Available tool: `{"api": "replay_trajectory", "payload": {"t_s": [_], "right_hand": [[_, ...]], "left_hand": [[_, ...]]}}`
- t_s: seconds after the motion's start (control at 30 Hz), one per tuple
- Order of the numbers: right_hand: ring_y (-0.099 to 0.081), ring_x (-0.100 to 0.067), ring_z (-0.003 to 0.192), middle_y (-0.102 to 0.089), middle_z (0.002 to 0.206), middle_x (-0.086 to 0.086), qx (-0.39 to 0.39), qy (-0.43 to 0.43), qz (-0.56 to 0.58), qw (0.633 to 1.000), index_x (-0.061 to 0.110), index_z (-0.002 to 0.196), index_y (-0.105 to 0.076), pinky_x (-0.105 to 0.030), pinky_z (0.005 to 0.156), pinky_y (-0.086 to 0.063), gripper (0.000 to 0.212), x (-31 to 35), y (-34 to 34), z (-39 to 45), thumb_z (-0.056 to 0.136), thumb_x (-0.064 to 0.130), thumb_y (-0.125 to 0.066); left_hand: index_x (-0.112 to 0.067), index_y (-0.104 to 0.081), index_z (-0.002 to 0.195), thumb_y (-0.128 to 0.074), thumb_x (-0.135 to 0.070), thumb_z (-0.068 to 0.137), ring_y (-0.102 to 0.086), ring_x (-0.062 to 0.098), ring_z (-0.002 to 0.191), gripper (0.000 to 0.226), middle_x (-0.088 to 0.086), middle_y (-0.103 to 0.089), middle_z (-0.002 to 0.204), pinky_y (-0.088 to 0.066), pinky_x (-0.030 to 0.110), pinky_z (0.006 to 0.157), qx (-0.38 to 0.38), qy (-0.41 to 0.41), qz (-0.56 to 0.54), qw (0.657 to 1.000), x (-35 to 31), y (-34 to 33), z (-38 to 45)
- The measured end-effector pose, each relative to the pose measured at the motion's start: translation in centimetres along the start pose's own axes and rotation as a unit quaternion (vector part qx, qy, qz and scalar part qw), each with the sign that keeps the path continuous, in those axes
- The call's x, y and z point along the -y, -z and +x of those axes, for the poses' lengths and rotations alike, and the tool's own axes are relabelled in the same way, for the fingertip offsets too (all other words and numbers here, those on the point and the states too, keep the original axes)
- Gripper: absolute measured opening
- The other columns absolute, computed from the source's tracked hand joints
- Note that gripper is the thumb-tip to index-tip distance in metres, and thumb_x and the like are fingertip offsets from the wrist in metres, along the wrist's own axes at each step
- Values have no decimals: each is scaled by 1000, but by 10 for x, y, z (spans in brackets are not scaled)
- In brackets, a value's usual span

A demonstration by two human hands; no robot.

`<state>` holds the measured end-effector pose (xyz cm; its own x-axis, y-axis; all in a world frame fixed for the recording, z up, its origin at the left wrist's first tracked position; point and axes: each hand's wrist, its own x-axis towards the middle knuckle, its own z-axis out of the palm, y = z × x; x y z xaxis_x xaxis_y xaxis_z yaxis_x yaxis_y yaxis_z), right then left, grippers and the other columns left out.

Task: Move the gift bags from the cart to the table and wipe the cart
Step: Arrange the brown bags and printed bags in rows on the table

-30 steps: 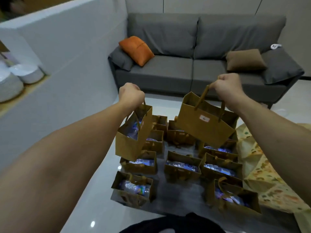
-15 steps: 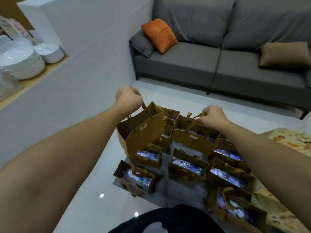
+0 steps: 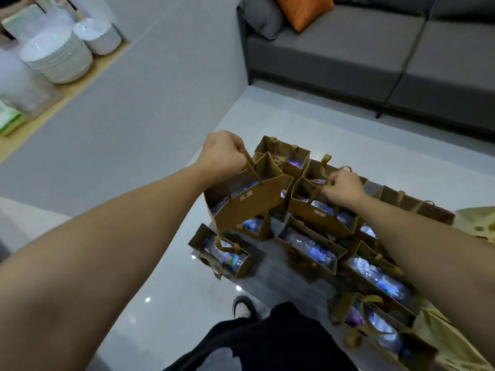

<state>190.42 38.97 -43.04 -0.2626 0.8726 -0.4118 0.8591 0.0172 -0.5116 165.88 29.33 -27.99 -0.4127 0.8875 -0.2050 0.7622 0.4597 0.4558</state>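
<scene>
Far left I see a stack of white plates (image 3: 57,58) and bowls (image 3: 97,36) on a wooden shelf, well apart from the work and no part of it. Next comes my left hand (image 3: 223,153), fist curled tight round the handles of a brown gift bag (image 3: 247,203); the bag hangs tilted in the air, its mouth toward me, which I judge is just how the load swings from a high grip, with bottles showing inside. Under and beside it the other gift bags (image 3: 310,247) stand packed close in rows on the low grey table (image 3: 281,282), mouths up so the bottles stay put. My right hand (image 3: 344,188) pinches the handles of a second bag (image 3: 322,218) whose base seems level with its neighbours; I judge it is being set into a gap in the row, though I cannot tell if it touches down. The cart is not in view. Far right lies a patterned cloth (image 3: 479,223); behind, a grey sofa (image 3: 375,57) with an orange cushion (image 3: 305,10)
</scene>
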Motion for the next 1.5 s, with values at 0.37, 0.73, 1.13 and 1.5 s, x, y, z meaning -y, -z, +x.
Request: {"api": "replay_trajectory", "payload": {"t_s": [0.37, 0.73, 1.13, 1.5], "right_hand": [[-53, -18, 95, -58, 105, -3, -126, 48, -106, 985, 18, 108, -62, -35, 81, -51, 21, -38, -84, -55, 93, 32, -67], [-60, -32, 115, -64, 124, -11, 112, -146, -80, 980, 24, 127, -64, -41, 95, -53, 37, -67, -177, -85, 91, 17, -60], [-62, -30, 114, -70, 116, -10, -98, -196, 148, 964, 16, 123, -69, -39, 99, -49, 29, -18, -177, -159, 94, 19, -66], [-68, -22, 86, -72, 98, -3, -230, -269, 442, 824, 22, 117, -70, -39, 74, -58, 37, -7, -160, -220, 101, 50, -52]], "left_hand": [[-8, -69, 68, -47, 11, 68, -55, 23, 67, 29, 18, -63, 76, -59, 39, 60, 17, 9, 21, 1000, 18, -14, -3], [-12, -64, 66, -47, 12, 74, -50, 16, 63, 31, 5, -51, 65, -47, 27, 54, 32, -22, 11, 999, 42, -31, -17], [-9, -59, 55, -48, 12, 72, -45, 13, 61, 29, 1, -46, 57, -36, 12, 43, 126, -153, -37, 979, 42, -20, -42], [4, -66, 68, -52, 12, 73, -51, 7, 65, 17, 5, -53, 60, -55, 28, 65, 236, -286, -37, 928, 14, -58, -87]]}}
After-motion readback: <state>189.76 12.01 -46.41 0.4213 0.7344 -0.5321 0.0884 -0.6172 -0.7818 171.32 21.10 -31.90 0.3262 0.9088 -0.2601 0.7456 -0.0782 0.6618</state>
